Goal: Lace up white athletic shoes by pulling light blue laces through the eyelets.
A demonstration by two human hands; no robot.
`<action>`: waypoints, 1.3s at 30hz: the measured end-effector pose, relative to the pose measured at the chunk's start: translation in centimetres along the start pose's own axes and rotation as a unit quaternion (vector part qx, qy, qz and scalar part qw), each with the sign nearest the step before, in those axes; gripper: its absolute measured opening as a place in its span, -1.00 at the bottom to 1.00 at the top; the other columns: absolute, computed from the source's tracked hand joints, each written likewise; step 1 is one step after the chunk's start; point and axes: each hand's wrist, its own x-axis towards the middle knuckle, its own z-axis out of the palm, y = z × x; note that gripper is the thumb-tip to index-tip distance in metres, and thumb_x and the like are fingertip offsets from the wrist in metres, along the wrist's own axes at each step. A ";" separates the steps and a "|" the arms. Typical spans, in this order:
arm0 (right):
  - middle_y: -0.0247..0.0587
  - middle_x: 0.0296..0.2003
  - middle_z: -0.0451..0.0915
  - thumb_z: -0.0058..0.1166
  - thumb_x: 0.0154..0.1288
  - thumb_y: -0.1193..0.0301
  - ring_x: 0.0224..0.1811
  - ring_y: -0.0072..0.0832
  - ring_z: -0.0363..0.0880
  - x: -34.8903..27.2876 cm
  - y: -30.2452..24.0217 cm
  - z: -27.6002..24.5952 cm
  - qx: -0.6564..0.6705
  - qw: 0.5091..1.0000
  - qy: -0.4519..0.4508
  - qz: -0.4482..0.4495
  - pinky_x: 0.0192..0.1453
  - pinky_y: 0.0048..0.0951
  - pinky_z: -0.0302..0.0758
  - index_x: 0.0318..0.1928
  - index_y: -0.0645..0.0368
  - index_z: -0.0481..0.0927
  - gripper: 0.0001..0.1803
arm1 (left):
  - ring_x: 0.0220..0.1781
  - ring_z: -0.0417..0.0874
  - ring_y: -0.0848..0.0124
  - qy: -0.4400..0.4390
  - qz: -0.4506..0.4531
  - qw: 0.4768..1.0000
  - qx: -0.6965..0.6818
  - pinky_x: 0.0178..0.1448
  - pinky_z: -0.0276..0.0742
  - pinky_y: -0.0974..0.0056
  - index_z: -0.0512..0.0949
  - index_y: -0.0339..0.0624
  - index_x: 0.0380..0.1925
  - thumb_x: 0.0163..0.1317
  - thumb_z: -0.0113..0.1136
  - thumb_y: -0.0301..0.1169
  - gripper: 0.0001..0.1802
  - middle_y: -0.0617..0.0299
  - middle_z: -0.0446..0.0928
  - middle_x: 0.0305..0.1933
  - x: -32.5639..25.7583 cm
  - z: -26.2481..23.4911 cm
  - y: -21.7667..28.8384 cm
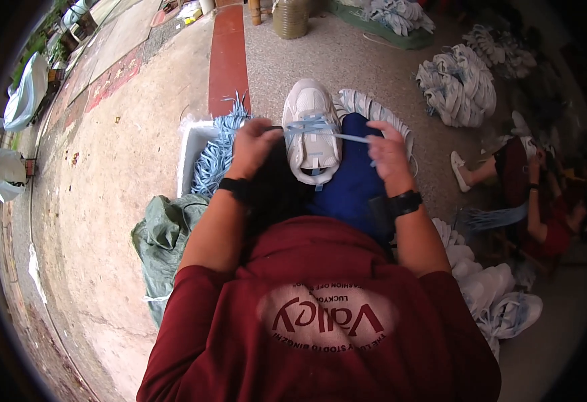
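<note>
Pale-blue lace [320,127]: I am pulling it taut across the top of the white shoe [312,134], its two ends running out sideways, one toward each of my hands.
Shoe: it is resting on my lap over the blue cloth [350,181], toe pointing far from me, heel near my body, so its long axis is running near to far.
Left hand [256,144]: I am closing it around the left end of the lace, fingers curled tight, just beside the shoe's left edge.
Right hand [387,151]: I am pinching the right end between thumb and fingertips, holding it a little out from the shoe's right side.
Which is nearer: my left hand is sitting closer to the shoe; my right is standing further off along the stretched lace.
Lace direction: it is crossing the shoe's long axis, left to right.
Spare laces [216,157]: a heap is lying in the white box [189,151] to my left.
</note>
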 end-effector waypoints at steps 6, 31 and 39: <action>-0.49 -0.64 0.32 -0.01 0.00 0.68 -0.71 -0.76 0.18 0.0 -0.9 -10.3 0.096 0.990 0.093 -0.054 -0.65 -0.73 0.10 -0.23 0.25 0.49 -0.74 | -0.45 0.50 0.59 0.085 -0.047 0.982 -0.160 -0.32 0.42 0.49 0.56 -0.27 -0.42 0.05 0.24 -0.52 -0.92 0.35 0.53 -0.47 -1.6 -5.6 -0.2; -0.06 -0.59 0.41 -0.02 0.15 0.41 -0.50 -0.31 0.46 -5.0 -9.4 -27.3 -0.633 0.739 0.051 -0.225 -0.36 -0.39 0.34 -0.45 0.32 0.48 -0.81 | -0.48 0.48 0.57 0.018 -0.142 0.972 0.187 -0.39 0.37 0.47 0.58 -0.30 -0.43 0.08 0.25 -0.46 -0.89 0.32 0.54 -0.51 -8.5 -28.8 -7.4; -0.08 -0.65 0.37 -0.10 0.13 0.42 -0.57 -0.50 0.31 -12.7 -10.6 -37.7 -0.653 0.734 0.161 -0.093 -0.42 -0.36 0.28 -0.52 0.38 0.41 -0.77 | -0.53 0.50 0.55 0.089 -0.273 0.935 0.207 -0.41 0.38 0.45 0.60 -0.33 -0.46 0.04 0.20 -0.55 -0.94 0.27 0.56 -0.54 -14.5 -35.6 -9.0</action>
